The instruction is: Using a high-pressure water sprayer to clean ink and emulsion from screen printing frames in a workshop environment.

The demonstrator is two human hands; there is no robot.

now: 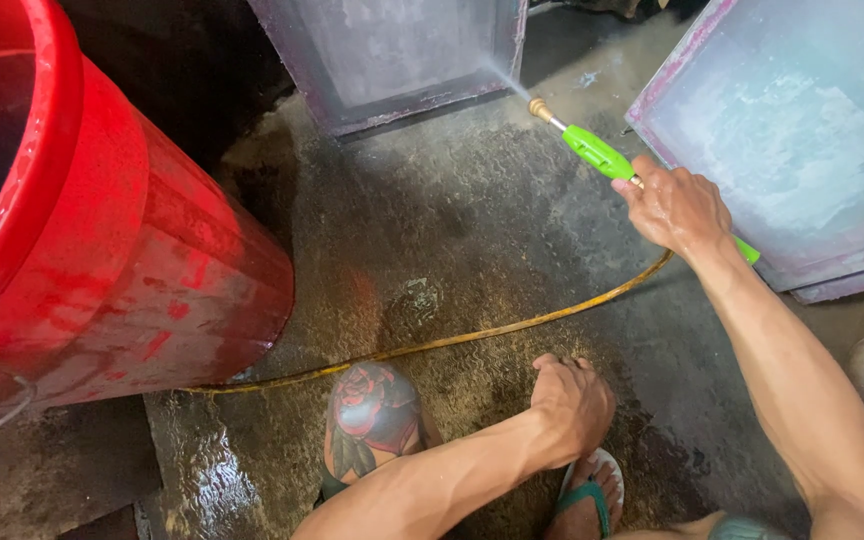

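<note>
Right hand point(677, 208) is gripping the green spray wand point(600, 155) fully closed, its long axis running up-left, brass nozzle point(540, 109) spraying at the framed screen point(392, 50) just ahead; left hand point(572, 400) is resting fisted, empty, well apart.

The spray wand point(600, 155) is bright green with a brass-coloured nozzle, its hose point(472, 336) yellow. The barrel point(142, 250) is glossy red (streaked paler), the framed screens point(782, 140) grey-white with purplish edges, the sandal point(587, 495) teal and white.
</note>
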